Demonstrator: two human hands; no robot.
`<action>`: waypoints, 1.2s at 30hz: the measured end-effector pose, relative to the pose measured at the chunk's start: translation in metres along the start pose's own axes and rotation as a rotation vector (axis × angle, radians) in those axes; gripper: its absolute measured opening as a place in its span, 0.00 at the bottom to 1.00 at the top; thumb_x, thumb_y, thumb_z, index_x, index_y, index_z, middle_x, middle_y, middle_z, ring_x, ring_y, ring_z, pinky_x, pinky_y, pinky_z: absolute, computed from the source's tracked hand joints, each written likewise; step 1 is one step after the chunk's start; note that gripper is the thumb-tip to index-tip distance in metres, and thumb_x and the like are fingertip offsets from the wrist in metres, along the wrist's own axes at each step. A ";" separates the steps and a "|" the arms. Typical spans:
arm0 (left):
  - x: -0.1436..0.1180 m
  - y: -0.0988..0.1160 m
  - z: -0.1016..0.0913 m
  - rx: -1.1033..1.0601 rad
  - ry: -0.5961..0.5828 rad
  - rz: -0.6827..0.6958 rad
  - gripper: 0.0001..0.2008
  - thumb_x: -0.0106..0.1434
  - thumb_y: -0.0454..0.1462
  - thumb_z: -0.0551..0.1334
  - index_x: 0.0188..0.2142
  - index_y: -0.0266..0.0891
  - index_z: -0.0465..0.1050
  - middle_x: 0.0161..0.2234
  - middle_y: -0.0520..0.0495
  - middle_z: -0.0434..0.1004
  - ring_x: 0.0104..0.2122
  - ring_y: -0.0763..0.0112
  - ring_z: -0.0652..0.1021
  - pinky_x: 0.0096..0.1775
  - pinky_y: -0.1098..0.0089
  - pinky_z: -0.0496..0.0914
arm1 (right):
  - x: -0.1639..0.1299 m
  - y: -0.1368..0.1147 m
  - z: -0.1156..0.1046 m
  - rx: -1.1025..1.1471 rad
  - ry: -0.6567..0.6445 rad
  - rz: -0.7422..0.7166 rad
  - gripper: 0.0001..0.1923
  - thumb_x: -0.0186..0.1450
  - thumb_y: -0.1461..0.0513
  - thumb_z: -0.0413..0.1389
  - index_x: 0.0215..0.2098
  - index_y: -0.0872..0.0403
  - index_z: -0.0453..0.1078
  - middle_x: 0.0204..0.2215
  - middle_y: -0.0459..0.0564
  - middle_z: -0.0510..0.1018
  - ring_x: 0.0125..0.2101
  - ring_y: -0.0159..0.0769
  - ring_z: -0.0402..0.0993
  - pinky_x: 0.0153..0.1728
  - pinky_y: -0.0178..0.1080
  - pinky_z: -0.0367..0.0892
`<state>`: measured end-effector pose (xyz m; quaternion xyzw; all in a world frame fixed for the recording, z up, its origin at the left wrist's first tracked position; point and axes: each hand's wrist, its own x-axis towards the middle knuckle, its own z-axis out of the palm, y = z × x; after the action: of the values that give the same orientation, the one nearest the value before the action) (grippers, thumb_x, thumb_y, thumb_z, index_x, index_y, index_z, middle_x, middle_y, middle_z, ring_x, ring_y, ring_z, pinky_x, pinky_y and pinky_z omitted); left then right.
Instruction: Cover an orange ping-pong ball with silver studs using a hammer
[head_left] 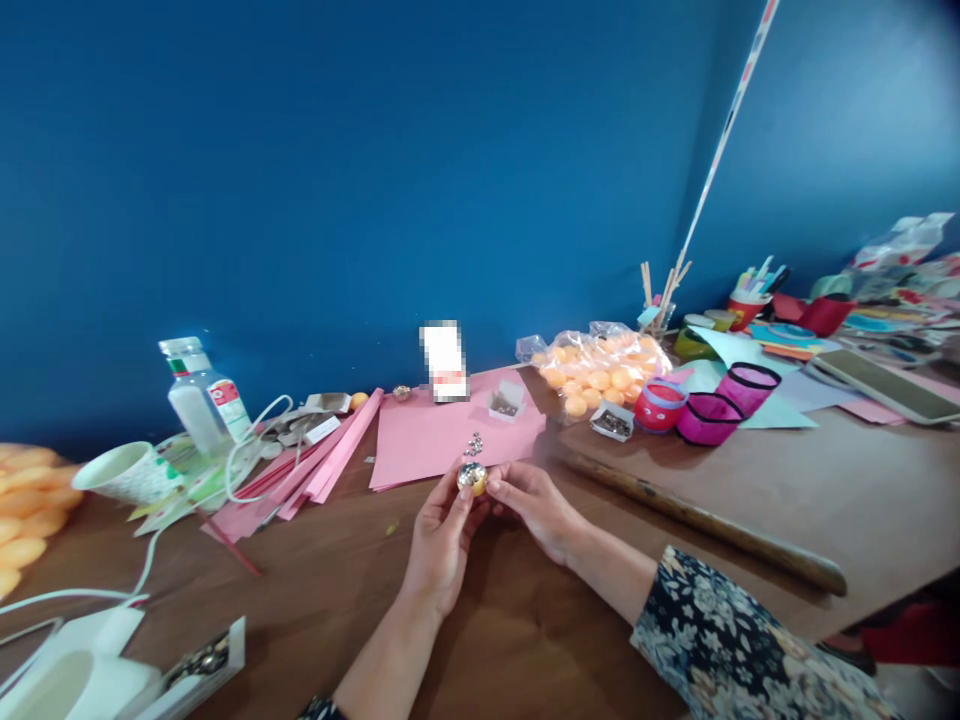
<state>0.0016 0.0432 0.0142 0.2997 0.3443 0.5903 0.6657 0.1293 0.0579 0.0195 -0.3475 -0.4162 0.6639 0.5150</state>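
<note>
My left hand [444,528] is closed round a small orange ball [472,480], its upper side covered with shiny silver tack heads. At the ball's right side is my right hand [534,503], its thumb and fingers pinched together; whatever is between those fingertips is too small to make out. Just beyond the ball, several loose silver thumbtacks [474,443] lie on a pink sheet of paper [405,440]. On the same sheet stands a small open white box [508,402] with more tacks. A silver-covered ball [402,393] rests at the paper's far left corner.
A plastic bag of orange balls [600,375] lies behind another tack box [613,421]. Pink mesh cups [709,415] and a wooden stick [705,520] are to the right. Left are pink paper strips [337,460], a bottle [196,395] and a paper cup [131,470].
</note>
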 end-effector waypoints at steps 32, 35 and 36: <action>0.000 0.003 0.001 0.057 0.020 0.001 0.22 0.54 0.35 0.62 0.50 0.45 0.65 0.44 0.48 0.74 0.40 0.71 0.74 0.45 0.66 0.68 | -0.001 -0.001 -0.002 -0.033 -0.044 0.024 0.13 0.53 0.56 0.60 0.25 0.58 0.68 0.24 0.45 0.73 0.24 0.25 0.65 0.28 0.30 0.60; 0.001 0.002 -0.001 0.087 0.012 0.022 0.24 0.54 0.36 0.62 0.51 0.46 0.64 0.45 0.48 0.73 0.42 0.68 0.74 0.46 0.65 0.67 | -0.001 -0.001 -0.003 -0.035 -0.041 0.036 0.13 0.53 0.55 0.60 0.26 0.58 0.68 0.25 0.46 0.73 0.24 0.25 0.65 0.28 0.31 0.60; 0.001 0.001 -0.001 0.099 0.008 0.029 0.24 0.54 0.36 0.62 0.51 0.46 0.64 0.46 0.48 0.72 0.43 0.67 0.73 0.46 0.65 0.67 | -0.001 -0.001 -0.003 -0.034 -0.043 0.044 0.13 0.53 0.55 0.60 0.26 0.58 0.68 0.25 0.46 0.73 0.25 0.26 0.66 0.28 0.31 0.61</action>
<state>0.0000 0.0440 0.0145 0.3350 0.3714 0.5831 0.6402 0.1328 0.0573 0.0196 -0.3511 -0.4306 0.6751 0.4853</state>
